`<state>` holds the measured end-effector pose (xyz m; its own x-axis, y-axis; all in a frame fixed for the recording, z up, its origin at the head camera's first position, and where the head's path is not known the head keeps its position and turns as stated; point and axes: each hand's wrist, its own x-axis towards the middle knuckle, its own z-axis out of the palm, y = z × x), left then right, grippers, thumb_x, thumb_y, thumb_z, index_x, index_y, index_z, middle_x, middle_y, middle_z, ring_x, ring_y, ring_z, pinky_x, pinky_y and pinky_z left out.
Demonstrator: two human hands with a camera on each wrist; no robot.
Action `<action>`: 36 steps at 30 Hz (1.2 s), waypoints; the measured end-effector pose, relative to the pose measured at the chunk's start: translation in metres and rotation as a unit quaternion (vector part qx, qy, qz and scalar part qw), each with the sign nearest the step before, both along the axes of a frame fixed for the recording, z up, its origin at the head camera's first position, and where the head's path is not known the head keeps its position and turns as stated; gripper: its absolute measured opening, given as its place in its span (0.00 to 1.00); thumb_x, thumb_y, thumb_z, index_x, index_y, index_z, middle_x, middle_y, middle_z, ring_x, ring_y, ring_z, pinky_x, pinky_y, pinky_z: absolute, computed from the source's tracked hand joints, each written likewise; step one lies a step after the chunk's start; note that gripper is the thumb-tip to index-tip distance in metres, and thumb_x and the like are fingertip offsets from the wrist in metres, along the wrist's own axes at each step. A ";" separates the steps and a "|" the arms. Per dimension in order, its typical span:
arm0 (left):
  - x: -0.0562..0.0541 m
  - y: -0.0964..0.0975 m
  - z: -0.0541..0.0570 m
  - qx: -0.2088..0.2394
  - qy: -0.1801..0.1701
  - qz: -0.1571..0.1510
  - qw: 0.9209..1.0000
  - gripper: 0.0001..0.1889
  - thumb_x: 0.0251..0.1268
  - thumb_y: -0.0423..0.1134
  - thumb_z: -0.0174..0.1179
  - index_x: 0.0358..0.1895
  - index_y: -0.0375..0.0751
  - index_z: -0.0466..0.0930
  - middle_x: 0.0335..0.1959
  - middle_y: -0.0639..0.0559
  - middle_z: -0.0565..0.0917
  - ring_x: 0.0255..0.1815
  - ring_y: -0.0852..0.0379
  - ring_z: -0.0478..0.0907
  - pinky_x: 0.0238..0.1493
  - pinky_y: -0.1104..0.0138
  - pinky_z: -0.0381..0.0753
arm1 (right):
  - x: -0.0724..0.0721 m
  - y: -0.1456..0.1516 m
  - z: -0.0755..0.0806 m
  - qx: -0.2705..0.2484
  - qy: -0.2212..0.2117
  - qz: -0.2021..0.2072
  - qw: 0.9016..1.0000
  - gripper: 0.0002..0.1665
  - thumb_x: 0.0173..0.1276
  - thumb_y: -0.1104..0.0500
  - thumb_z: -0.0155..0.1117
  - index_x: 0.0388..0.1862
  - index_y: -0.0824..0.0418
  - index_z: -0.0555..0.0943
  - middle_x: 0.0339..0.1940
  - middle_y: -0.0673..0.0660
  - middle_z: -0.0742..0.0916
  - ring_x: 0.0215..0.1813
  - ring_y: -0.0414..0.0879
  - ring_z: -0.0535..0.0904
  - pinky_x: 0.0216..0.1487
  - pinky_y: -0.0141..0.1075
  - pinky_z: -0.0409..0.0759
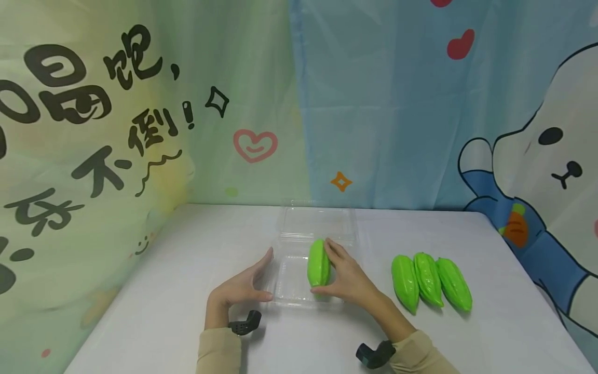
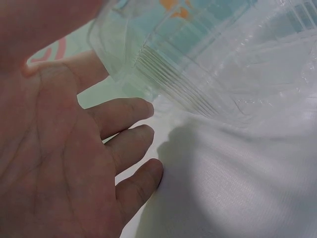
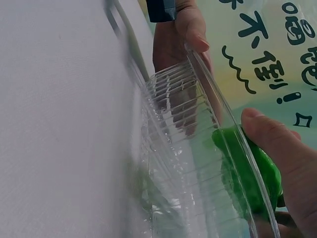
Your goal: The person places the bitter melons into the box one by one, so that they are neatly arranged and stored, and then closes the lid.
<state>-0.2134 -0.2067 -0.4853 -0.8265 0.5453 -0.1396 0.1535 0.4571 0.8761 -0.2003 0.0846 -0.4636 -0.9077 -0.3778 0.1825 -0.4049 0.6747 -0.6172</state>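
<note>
A clear plastic box (image 1: pixel 290 280) lies on the white table, its lid (image 1: pixel 317 221) folded back behind it. My right hand (image 1: pixel 351 278) grips a glossy green ridged toy fruit (image 1: pixel 318 265) by its two ends, thumb at the near one and fingers at the far one. In the head view the fruit overlaps the right part of the box; the right wrist view shows the fruit (image 3: pixel 247 171) partly behind the clear wall. Beside the box's left edge is my left hand (image 1: pixel 240 285), thumb and fingers spread apart. Nothing lies in the left palm (image 2: pixel 59 144).
Three more green toy fruits (image 1: pixel 430 280) lie side by side on the table (image 1: pixel 495 343), to the right of my right hand. A printed curtain (image 1: pixel 374 104) hangs along the table's back and left edges. Each wrist wears a dark device (image 1: pixel 376 356).
</note>
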 end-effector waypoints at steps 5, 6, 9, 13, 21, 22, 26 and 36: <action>0.000 0.000 0.000 -0.009 0.009 0.000 1.000 0.60 0.47 0.42 0.73 0.77 0.45 0.34 0.79 0.51 0.38 0.79 0.56 0.36 0.77 0.58 0.45 | -0.001 -0.007 0.001 -0.002 -0.004 0.006 1.000 0.68 0.41 0.43 0.80 0.73 0.69 0.55 0.76 0.64 0.60 0.75 0.60 0.58 0.69 0.54 0.67; 0.000 0.000 0.000 -0.012 0.011 0.000 1.000 0.60 0.47 0.43 0.73 0.77 0.45 0.34 0.79 0.51 0.38 0.79 0.56 0.36 0.77 0.59 0.45 | -0.002 -0.008 0.002 0.000 -0.006 0.006 1.000 0.68 0.41 0.43 0.80 0.74 0.68 0.55 0.76 0.63 0.60 0.75 0.60 0.58 0.69 0.53 0.67; 0.000 0.001 0.000 -0.017 0.012 0.002 1.000 0.60 0.47 0.43 0.73 0.77 0.45 0.35 0.79 0.51 0.38 0.79 0.56 0.36 0.77 0.59 0.46 | -0.003 -0.013 0.002 0.001 -0.010 0.003 1.000 0.68 0.41 0.43 0.80 0.74 0.67 0.55 0.76 0.62 0.61 0.74 0.60 0.59 0.69 0.54 0.67; 0.000 0.001 -0.001 -0.025 0.013 0.008 1.000 0.61 0.46 0.44 0.74 0.77 0.46 0.36 0.79 0.52 0.39 0.79 0.56 0.37 0.77 0.59 0.48 | -0.005 -0.018 0.001 -0.009 -0.012 0.008 1.000 0.67 0.41 0.44 0.81 0.73 0.68 0.56 0.75 0.63 0.62 0.73 0.60 0.60 0.68 0.54 0.68; -0.001 0.001 -0.002 -0.027 0.019 0.011 0.999 0.61 0.45 0.46 0.74 0.77 0.48 0.36 0.79 0.52 0.38 0.79 0.55 0.37 0.77 0.57 0.49 | -0.010 -0.027 -0.004 -0.020 -0.032 0.020 0.999 0.66 0.42 0.43 0.80 0.73 0.68 0.56 0.75 0.63 0.62 0.74 0.60 0.60 0.70 0.53 0.66; -0.001 0.001 -0.002 -0.028 0.020 0.011 0.999 0.61 0.45 0.47 0.74 0.77 0.48 0.36 0.79 0.52 0.38 0.79 0.55 0.37 0.77 0.57 0.49 | -0.010 -0.028 -0.005 -0.020 -0.035 0.019 0.999 0.66 0.42 0.43 0.80 0.73 0.68 0.56 0.75 0.63 0.62 0.74 0.59 0.59 0.70 0.53 0.66; -0.002 0.001 -0.003 -0.033 0.023 0.010 0.999 0.61 0.45 0.48 0.74 0.77 0.48 0.36 0.78 0.53 0.39 0.79 0.56 0.37 0.77 0.58 0.47 | -0.011 -0.033 -0.005 -0.027 -0.046 0.018 0.998 0.66 0.42 0.43 0.80 0.74 0.67 0.55 0.76 0.62 0.61 0.74 0.60 0.59 0.70 0.54 0.65; -0.004 -0.001 -0.004 -0.014 0.017 -0.004 1.000 0.60 0.48 0.45 0.73 0.77 0.46 0.34 0.78 0.51 0.37 0.79 0.56 0.36 0.77 0.59 0.48 | -0.013 -0.046 -0.006 -0.034 -0.050 0.022 0.998 0.65 0.44 0.43 0.79 0.74 0.68 0.56 0.75 0.64 0.61 0.74 0.61 0.58 0.70 0.55 0.65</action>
<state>-0.2171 -0.2079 -0.4895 -0.8267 0.5484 -0.1263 0.1875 0.4800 0.8570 -0.2135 0.0389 -0.4700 -0.9059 -0.4069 0.1174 -0.3662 0.6133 -0.6998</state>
